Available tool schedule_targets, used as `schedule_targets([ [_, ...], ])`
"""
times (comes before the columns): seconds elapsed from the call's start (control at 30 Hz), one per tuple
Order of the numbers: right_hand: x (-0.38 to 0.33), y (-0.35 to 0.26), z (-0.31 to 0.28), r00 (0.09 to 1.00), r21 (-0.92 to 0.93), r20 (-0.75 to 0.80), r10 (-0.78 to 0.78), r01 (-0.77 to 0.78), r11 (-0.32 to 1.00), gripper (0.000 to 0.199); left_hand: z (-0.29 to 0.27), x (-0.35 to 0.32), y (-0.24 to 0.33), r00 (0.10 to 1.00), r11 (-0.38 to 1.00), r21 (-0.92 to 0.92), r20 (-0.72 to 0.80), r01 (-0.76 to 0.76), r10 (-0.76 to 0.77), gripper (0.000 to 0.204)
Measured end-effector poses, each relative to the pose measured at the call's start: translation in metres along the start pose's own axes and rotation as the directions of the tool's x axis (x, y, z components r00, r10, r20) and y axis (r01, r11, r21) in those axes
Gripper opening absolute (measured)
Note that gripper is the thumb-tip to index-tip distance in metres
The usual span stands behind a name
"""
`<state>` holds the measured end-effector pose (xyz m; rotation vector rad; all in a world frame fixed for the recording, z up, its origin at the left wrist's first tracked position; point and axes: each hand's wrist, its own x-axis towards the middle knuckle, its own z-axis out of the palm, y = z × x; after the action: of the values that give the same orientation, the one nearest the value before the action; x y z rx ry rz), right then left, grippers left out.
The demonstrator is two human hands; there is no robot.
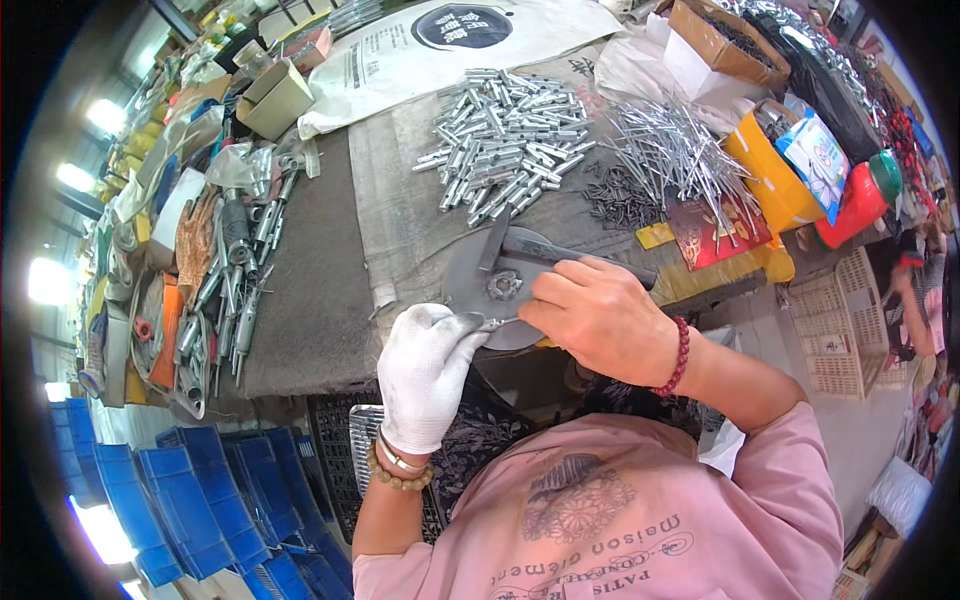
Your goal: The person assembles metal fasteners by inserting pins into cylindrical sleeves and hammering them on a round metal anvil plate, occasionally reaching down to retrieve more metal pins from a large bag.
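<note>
At the near edge of a round grey metal disc, my left hand, in a white glove, pinches a small silvery metal part between thumb and forefinger. My bare right hand is closed just to the right, its fingertips close to that part; what they hold is hidden. A hammer lies with its head over the disc, and its dark handle runs right, partly behind my right knuckles. Beyond the disc spreads a heap of short shiny metal tubes.
Right of the tubes lie small dark screws, long thin metal rods and a red printed card. A red bottle stands at the right edge. Tools crowd the left side. Blue bins stand at lower left.
</note>
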<state>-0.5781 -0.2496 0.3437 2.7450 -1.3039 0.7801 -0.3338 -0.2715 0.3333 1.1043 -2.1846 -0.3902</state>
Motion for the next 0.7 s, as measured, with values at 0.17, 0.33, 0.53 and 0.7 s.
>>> schedule_targets([
  [0.17,0.003,0.000,0.005,0.997,-0.028,-0.038,-0.073,0.072,0.997,0.006,0.002,-0.001,-0.003,1.000,0.999,-0.053,0.011,0.014,-0.013,0.015],
  [0.33,-0.001,-0.003,0.016,0.992,-0.049,-0.099,-0.074,0.069,0.996,0.007,0.002,0.002,-0.002,1.000,0.999,-0.053,0.022,-0.007,0.008,0.015],
  [0.53,-0.011,0.033,-0.010,0.959,-0.048,-0.240,0.147,-0.163,0.985,0.031,0.002,-0.002,-0.003,1.000,0.998,-0.062,0.000,-0.011,0.011,0.016],
  [0.7,-0.018,0.080,-0.026,0.945,-0.153,-0.180,0.272,-0.300,0.942,0.023,0.004,-0.003,-0.002,1.000,0.999,-0.042,-0.011,-0.024,0.024,0.017],
])
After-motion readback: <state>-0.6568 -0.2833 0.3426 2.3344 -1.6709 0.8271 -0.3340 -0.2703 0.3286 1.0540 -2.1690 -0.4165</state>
